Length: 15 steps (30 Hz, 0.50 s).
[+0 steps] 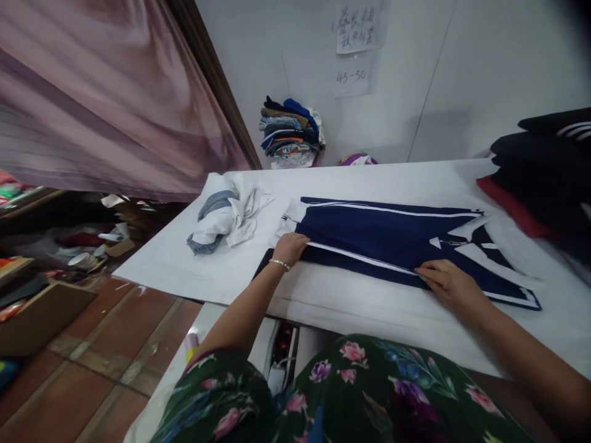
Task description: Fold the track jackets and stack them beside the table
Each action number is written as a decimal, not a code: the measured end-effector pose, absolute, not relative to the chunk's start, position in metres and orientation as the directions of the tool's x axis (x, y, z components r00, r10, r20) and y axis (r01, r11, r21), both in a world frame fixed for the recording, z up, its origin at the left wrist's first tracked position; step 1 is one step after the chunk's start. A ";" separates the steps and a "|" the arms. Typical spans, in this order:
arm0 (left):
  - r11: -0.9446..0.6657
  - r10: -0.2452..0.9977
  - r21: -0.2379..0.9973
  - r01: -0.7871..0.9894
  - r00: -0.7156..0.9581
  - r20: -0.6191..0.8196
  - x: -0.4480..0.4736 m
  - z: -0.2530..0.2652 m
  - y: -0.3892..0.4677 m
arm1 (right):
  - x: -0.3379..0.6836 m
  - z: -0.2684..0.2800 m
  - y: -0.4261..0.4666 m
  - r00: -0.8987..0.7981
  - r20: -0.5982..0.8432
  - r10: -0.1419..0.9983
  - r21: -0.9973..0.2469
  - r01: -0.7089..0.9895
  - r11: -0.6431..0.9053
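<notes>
A navy blue track jacket [360, 231] with white stripes lies stretched sideways on the white table, its white collar and short zip towards the right. Its sleeves run along the long sides, and a white part shows at the left end. My left hand [290, 247], with a bracelet at the wrist, is closed on the jacket's near left corner. Farther right along the near white stripe, my right hand [441, 280] pinches the fabric between thumb and fingers.
A crumpled white and grey garment [224, 212] lies left on the table [166, 264]. Folded clothes [292, 132] are stacked by the wall; a dark clothes pile [545, 178] stands right. Handwritten papers [355, 49] hang on the wall. A pink curtain [115, 92] hangs left, above a cardboard box [46, 317].
</notes>
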State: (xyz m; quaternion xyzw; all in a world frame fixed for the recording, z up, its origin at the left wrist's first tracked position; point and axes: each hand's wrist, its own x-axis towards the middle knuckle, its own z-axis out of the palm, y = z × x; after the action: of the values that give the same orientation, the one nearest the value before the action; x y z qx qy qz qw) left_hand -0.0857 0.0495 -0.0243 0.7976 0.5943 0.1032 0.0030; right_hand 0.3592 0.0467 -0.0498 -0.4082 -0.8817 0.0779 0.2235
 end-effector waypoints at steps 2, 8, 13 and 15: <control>-0.319 0.945 0.160 0.934 0.300 0.134 -0.086 -0.029 0.046 | 0.361 -0.053 0.045 -0.608 0.309 0.731 -0.335 0.650 0.682; -0.204 0.979 0.357 0.912 0.186 0.083 -0.103 -0.026 0.048 | 0.389 -0.062 0.057 -0.432 0.301 0.850 -0.522 0.671 0.526; 0.128 0.962 0.160 0.979 -0.162 0.219 -0.115 -0.005 0.085 | 0.405 -0.057 0.094 -0.291 0.323 0.901 -0.325 0.859 0.394; 0.265 0.953 0.063 0.962 -0.271 0.134 -0.116 -0.002 0.102 | 0.399 -0.055 0.105 -0.305 0.251 0.919 -0.254 0.895 0.366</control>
State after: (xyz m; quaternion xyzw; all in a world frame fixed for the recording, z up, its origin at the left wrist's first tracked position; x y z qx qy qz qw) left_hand -0.1161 0.1022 -0.0023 0.6029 0.7944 0.0655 -0.0344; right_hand 0.3992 0.1051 -0.0554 -0.5620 -0.8070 0.0329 0.1784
